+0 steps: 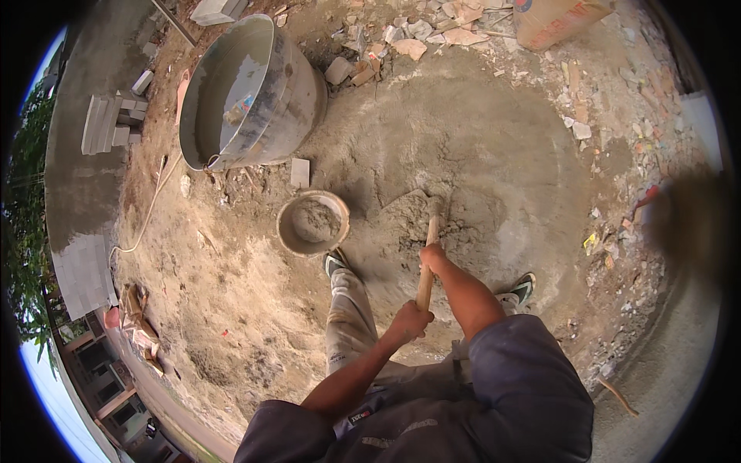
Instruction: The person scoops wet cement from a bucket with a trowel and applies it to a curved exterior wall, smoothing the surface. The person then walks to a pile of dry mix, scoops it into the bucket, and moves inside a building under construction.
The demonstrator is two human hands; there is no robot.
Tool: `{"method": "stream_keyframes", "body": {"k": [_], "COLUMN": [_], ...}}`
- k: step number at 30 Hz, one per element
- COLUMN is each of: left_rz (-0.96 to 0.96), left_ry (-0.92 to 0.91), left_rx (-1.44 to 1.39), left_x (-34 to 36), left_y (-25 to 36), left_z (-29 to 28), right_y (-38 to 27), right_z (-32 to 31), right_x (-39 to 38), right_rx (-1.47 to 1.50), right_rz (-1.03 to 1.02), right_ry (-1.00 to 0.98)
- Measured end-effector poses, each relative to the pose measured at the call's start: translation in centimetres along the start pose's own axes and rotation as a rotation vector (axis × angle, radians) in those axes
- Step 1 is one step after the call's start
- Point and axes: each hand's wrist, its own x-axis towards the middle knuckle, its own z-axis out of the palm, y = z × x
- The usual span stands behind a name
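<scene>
Both my hands are closed around the wooden handle of a hoe (426, 282). My left hand (410, 321) grips the near end of the handle, close to my body. Farther up, my right hand (434, 258) wraps round it. The hoe's blade, smeared grey, lies in a heap of wet mortar (463, 224) on the ground before me. Just left of the heap stands a round bucket (279, 224) with some mortar in it, close to my left shoe (335, 264). My right shoe (525, 287) is on the other side of the handle.
A big metal tub (297, 96) with greyish water stands at the far left, a pale block (300, 173) near its base. Broken rubble (421, 31) and a paper cement bag (559, 21) lie at the back. Stacked grey blocks (100, 123) and a hose (154, 204) are left.
</scene>
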Motion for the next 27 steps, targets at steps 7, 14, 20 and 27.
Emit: {"method": "stream_keyframes", "body": {"k": [7, 14, 20, 27], "left_rz": [-0.062, 0.063, 0.089, -0.033], "left_ry": [-0.169, -0.254, 0.084, 0.785], "left_rx": [0.374, 0.528, 0.765, 0.928], "left_x": [-3.8, -13.3, -17.8, -18.8], "left_y": [7.0, 6.9, -2.3, -14.4], "left_z": [-7.8, -18.2, -33.4, -44.5], "right_y": [-0.5, -2.5, -6.4, -11.0], "right_z": [-2.1, -1.3, 11.9, 27.6], "right_x": [-8.0, -12.2, -15.7, -19.1], "right_rx": [0.848, 1.407, 1.456, 1.364], "right_rz": [0.062, 0.025, -0.019, 0.061], "right_ry": [-0.109, -0.173, -0.342, -0.643]}}
